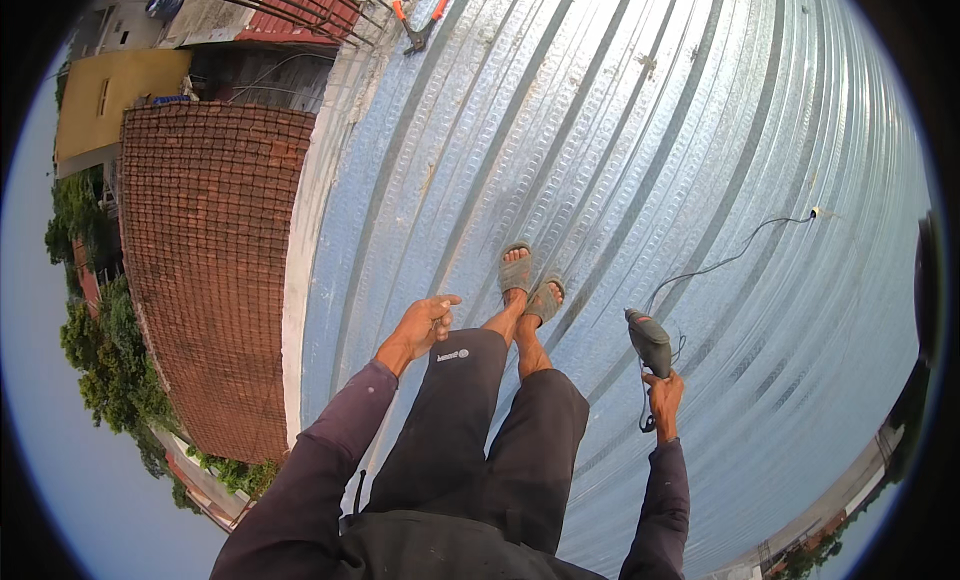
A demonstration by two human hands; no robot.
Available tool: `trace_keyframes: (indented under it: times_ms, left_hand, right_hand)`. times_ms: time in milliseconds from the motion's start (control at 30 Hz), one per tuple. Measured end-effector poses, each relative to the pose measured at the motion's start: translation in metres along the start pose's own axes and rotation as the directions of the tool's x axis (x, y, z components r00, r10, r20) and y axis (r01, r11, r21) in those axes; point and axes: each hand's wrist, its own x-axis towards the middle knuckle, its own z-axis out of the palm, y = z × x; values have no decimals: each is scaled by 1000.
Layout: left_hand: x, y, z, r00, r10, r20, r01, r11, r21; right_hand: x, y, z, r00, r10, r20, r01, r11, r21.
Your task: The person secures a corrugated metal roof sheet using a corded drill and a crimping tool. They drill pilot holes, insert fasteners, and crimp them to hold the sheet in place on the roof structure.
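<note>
Right fingers [660, 384] wrapped round power tool [650, 342], long axis slanting forward, slightly left; left fingers [441, 327] half-curled.

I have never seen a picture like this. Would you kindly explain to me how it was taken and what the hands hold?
There is no robot here: these are a person's two bare hands. The picture comes from a wide fisheye camera worn on the person's head, looking down, so straight edges bend near the rim. The right hand holds a dark, drill-shaped power tool; its thin dark cable trails over the ribbed silver metal roof under the person's grey-brown sandals. The left hand is loosely curled near the dark trousers, with nothing visible in it. Farther forward, by the roof's left edge, lies a hand tool with orange-red handles, like pliers or cutters.
</note>
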Motion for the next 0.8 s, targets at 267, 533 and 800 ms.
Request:
trace_keyframes:
  times_ms: [267, 533, 800]
  left_hand:
    - [28, 64, -40, 982, 174, -73, -170, 984, 55]
    - [139, 141, -82, 986, 163, -32, -166, 979, -119]
    - [278, 262, -137, 932, 338, -131, -306, 928, 214]
  right_hand:
    - [-33, 21, -2, 994, 111, -23, -112, 994, -13]
    - [-7, 6, 23, 963, 220, -153, -212, 975, 64]
    - [100, 9, 111, 956, 219, -196, -119, 898, 424]
